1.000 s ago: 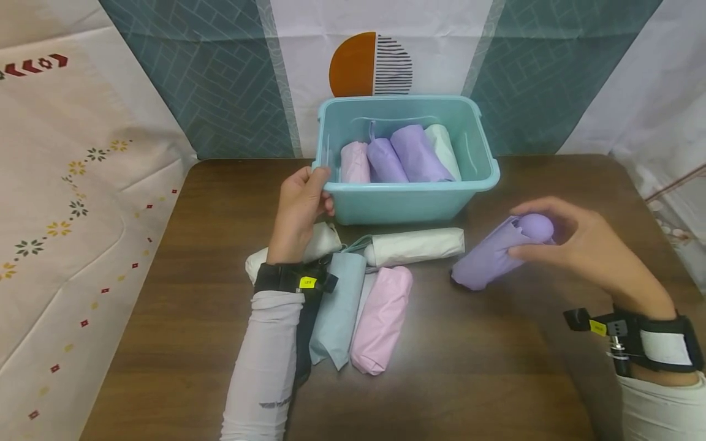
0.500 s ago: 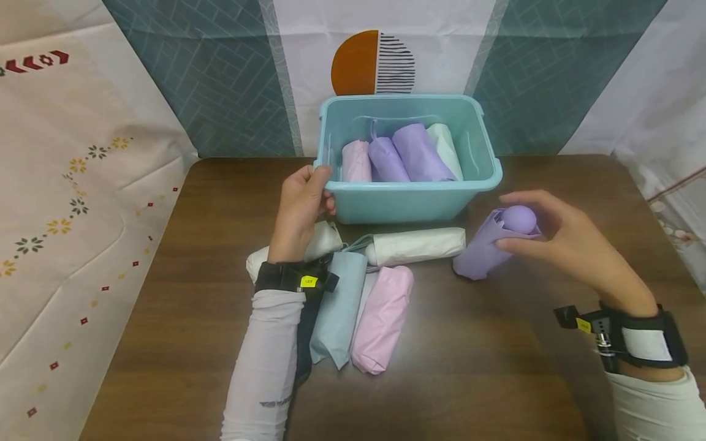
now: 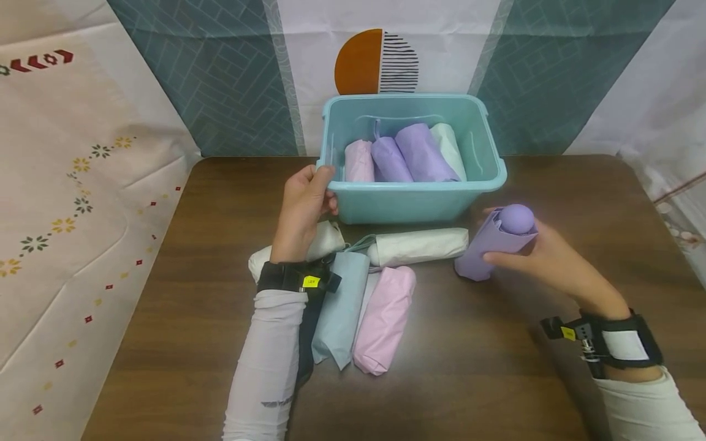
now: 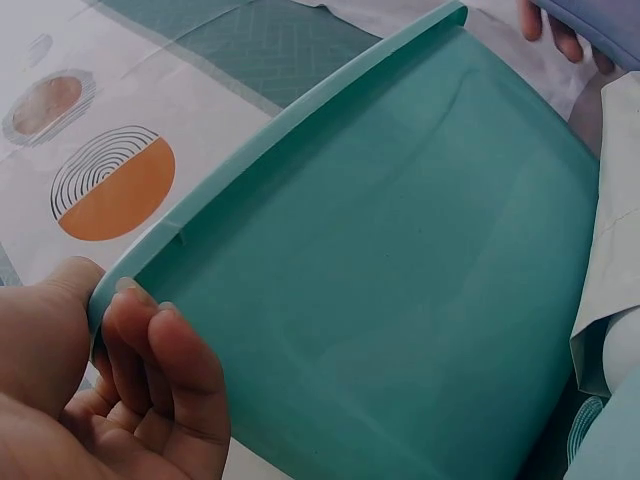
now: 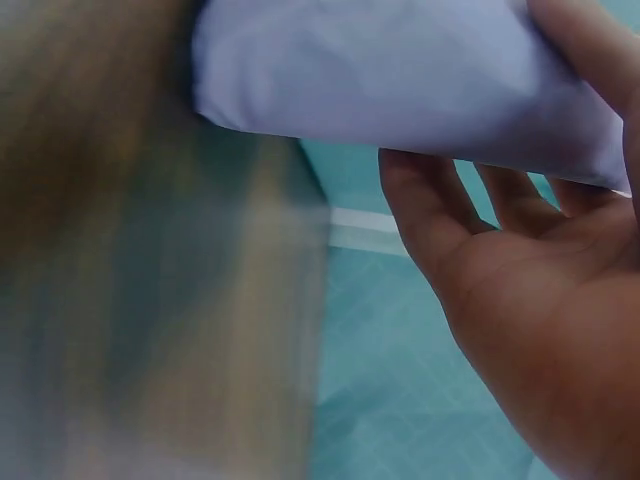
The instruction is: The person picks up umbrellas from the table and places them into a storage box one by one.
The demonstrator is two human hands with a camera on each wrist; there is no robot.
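Pink folded umbrella [image 3: 384,321] and light-blue umbrella [image 3: 342,309] lying on a brown worktop [image 3: 469,380], white umbrella [image 3: 421,247] beyond, right hand [image 3: 543,257] with fingers holding a tilted purple umbrella [image 3: 486,245] beside its end, left hand [image 3: 300,211] with fingers pinching the teal bin [image 3: 408,205] by its rim, more umbrellas [image 3: 420,153] inside, patterned cloth [image 3: 220,79] behind.

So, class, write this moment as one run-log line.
left hand: grips blue bin at rim | right hand: holds purple umbrella outside bin | inside bin: four umbrellas visible
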